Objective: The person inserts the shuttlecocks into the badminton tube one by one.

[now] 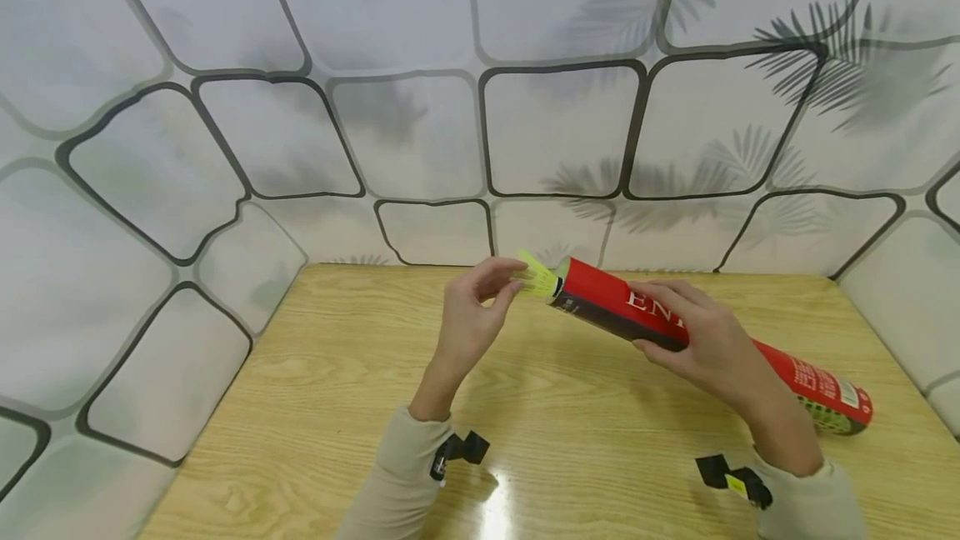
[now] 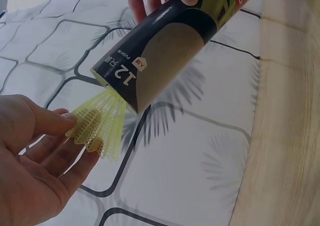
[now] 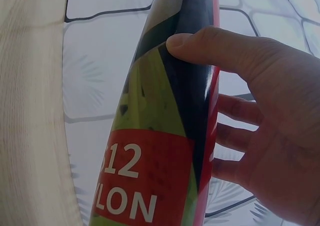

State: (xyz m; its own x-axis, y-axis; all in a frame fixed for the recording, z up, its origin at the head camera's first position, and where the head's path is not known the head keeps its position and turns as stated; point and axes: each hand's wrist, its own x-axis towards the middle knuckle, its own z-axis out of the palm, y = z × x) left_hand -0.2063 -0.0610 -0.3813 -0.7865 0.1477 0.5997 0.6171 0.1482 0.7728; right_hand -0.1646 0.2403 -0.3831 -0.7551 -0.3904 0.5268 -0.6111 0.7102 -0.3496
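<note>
A yellow shuttlecock (image 1: 537, 277) sits at the mouth of a long red and black shuttlecock tube (image 1: 600, 294). Thumb and fingers of my left hand (image 1: 474, 307) pinch the edge of its skirt. In the left wrist view the shuttlecock (image 2: 102, 123) points its cork end into the tube's opening, and most of the skirt shows outside. Around the middle of the tube (image 3: 165, 110) my right hand (image 1: 708, 340) wraps its grip, thumb on the near side. The tube slants, its open end raised toward the left hand and its far end low at the right.
Beneath both hands lies a light wood table (image 1: 337, 407). Pale walls (image 1: 420, 132) with a dark line pattern and leaf prints rise behind it and at both sides. Small black wrist devices (image 1: 457, 450) show at both cuffs.
</note>
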